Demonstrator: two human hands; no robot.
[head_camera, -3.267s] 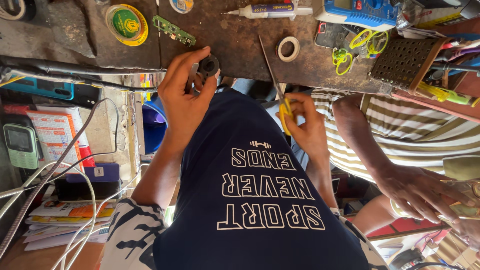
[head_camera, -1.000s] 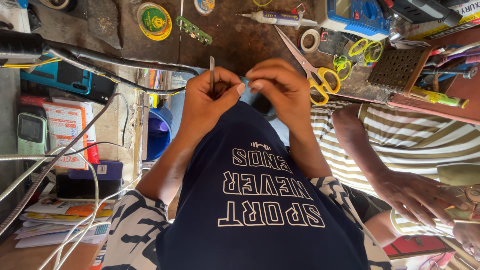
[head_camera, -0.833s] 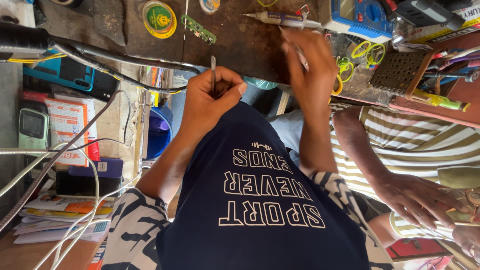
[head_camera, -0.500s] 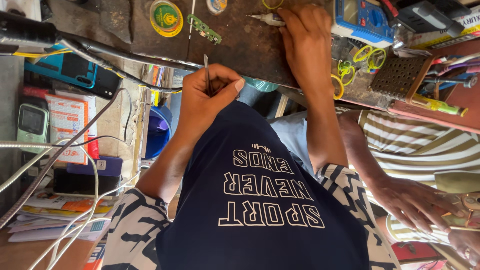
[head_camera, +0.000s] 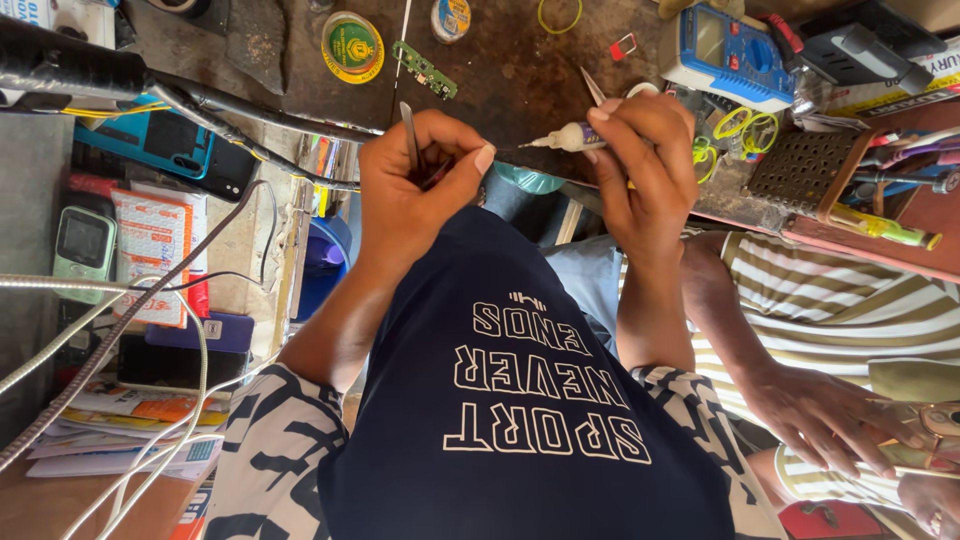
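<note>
Small glue tube with a white nozzle (head_camera: 565, 137) sits pinched in the right hand (head_camera: 645, 160), lying nearly level with its fine tip aimed toward the left hand (head_camera: 415, 190), just above the edge of the dark brown worn workbench (head_camera: 520, 70). Right fingers curl tightly round the tube's body, wrist bent back toward the navy printed shirt (head_camera: 520, 400). Left hand is closed in a pinch, thumb pressed against the forefinger, gripping thin metal tweezers (head_camera: 408, 128) that stick up past the knuckles; whatever small part lies between the fingertips is hidden. Nozzle tip and left thumb are near, not touching.
</note>
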